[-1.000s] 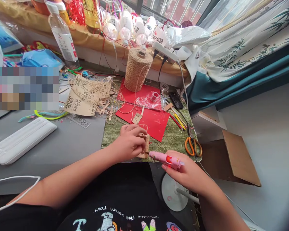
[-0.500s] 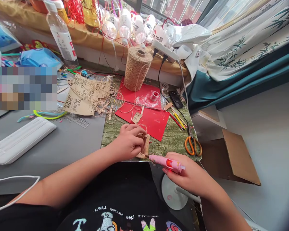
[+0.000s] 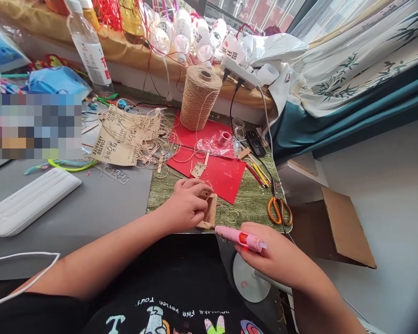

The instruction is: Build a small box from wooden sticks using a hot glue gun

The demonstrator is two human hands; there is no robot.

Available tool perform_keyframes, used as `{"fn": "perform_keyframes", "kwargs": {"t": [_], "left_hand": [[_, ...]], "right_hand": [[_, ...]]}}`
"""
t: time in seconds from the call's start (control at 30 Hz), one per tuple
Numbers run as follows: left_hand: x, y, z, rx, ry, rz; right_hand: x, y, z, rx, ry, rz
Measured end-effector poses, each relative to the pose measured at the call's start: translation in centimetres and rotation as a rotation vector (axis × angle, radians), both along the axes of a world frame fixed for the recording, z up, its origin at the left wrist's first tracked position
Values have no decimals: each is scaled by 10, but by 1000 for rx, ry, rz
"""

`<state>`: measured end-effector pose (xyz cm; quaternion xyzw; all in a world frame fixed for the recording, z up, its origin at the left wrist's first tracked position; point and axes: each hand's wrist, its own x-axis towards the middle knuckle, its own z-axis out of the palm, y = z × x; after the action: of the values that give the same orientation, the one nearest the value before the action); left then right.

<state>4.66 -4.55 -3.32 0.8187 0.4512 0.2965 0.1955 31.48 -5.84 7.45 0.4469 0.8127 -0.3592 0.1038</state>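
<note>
Nearest you, below the worktop's edge, is your black shirt (image 3: 167, 273) with its printed figures. Your right hand (image 3: 271, 248) has its grip closed around a pink glue gun (image 3: 235, 235), a red light glowing at its underside and a clear stick poking from its back end. The nozzle points left at the near right corner of a small twine-wrapped wooden frame (image 3: 212, 211); whether it touches, you cannot tell from here. Compared with a second ago, the gun sits a little lower, closer to your body, and more of the frame's inner side shows.

Your left hand (image 3: 186, 204) keeps almost the same place, its grip narrow on the frame — fingers curled over the far left part, thumb low inside. The frame sits near the front edge of the green wood-grain worktop (image 3: 235, 213).

Off to the right lie orange-handled scissors (image 3: 279, 202), then some pencils (image 3: 261, 175) a bit farther back. Straight past the frame are red sheets (image 3: 226, 178), with a big spool of twine (image 3: 200, 99) upright at their far end. Left of it, loose twine tangles over brown abrasive paper (image 3: 116, 150). Farthest back — up on the cloth-covered ledge — are a power strip (image 3: 239, 73) and several clear bottles (image 3: 183, 37).
</note>
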Motion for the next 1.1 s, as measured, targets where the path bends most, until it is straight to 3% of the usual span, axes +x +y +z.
{"fn": "perform_keyframes", "kwargs": {"t": [0.23,1.1], "left_hand": [[0,0,1,-4,-1,2],[-1,0,-2,3,-8,-1]], "right_hand": [[-6,-2,9,4,-67,-8],[-13,-12,8,54,-101,-55]]}}
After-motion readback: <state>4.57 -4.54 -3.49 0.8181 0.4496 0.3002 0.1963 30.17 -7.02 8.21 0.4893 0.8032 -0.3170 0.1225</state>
